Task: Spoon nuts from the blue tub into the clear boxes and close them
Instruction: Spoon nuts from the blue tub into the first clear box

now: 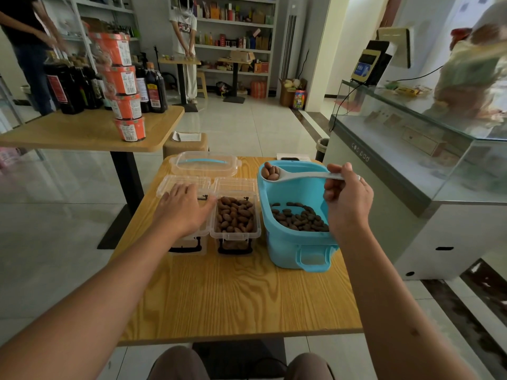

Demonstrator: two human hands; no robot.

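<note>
over the far end of the blue tub [290,242], right hand [348,198] pinches a pale spoon [301,176] carrying a few nuts. left hand [184,207] lies flat, fingers spread, on the left clear box [189,246]. right clear box [235,218] beside it is full, lid open.

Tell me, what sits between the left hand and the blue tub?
In the head view, a clear box full of nuts, its lid open, stands between the left hand and the blue tub.
</note>
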